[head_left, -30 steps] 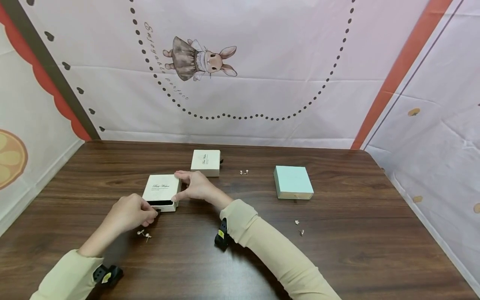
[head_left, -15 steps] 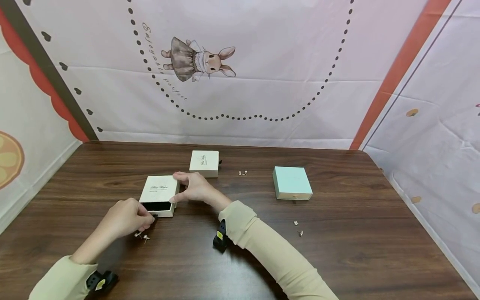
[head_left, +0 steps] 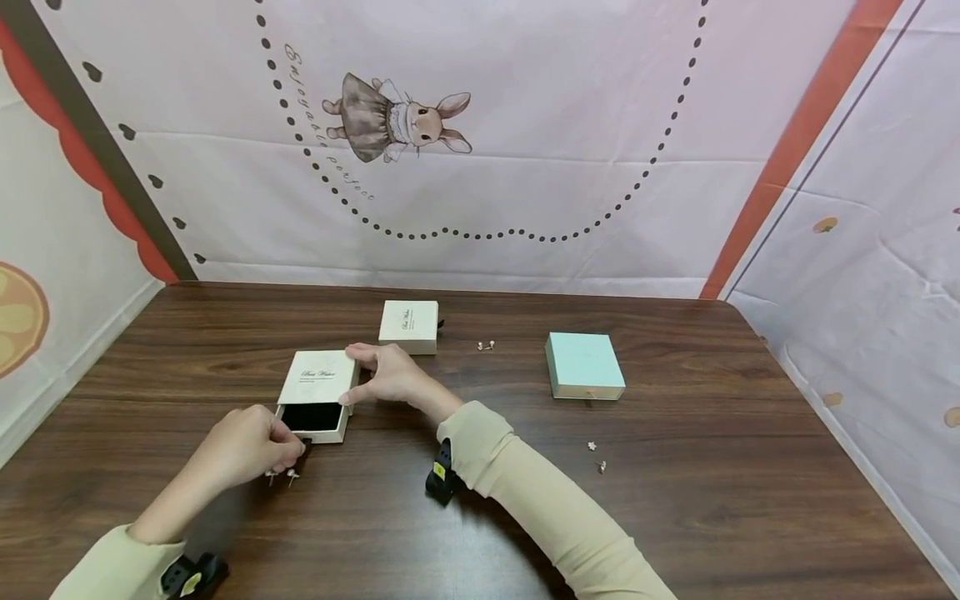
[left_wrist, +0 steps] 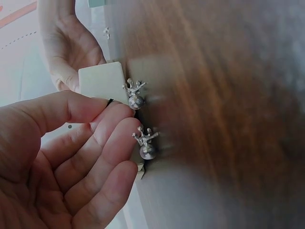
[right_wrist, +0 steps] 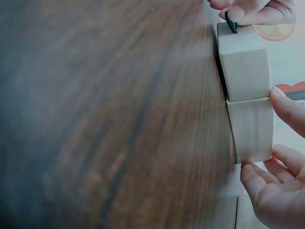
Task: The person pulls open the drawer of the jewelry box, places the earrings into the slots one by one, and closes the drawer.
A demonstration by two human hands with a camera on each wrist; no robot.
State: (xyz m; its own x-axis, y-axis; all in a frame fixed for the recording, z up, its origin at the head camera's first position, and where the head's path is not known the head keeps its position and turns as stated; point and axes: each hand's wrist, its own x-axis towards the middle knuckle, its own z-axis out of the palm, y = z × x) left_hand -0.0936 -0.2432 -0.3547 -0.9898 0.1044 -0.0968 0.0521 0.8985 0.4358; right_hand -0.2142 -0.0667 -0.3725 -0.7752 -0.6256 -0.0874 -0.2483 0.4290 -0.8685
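A cream drawer-style jewelry box (head_left: 318,375) lies left of the table's middle, its drawer (head_left: 324,436) partly out toward me and showing a black lining (head_left: 311,415). My left hand (head_left: 251,446) pinches the black ribbon tab (right_wrist: 230,21) on the drawer front between thumb and finger. With thumb and fingertips at opposite ends of its right side, my right hand (head_left: 393,375) grips the box's outer sleeve (right_wrist: 251,129). Two silver earrings (left_wrist: 136,101) with round balls lie by my left fingers, partly hidden in the head view.
Behind stands a smaller cream box (head_left: 408,325) with a black tab. To its right lie two small earrings (head_left: 486,345). A mint-green box (head_left: 585,364) stands further right, and two more small earrings (head_left: 602,467) lie in front of it on the brown table (head_left: 712,500).
My left hand has drawn the ribbon toward me, and the drawer has slid further out, baring more of the black lining. My right hand keeps its hold on the sleeve.
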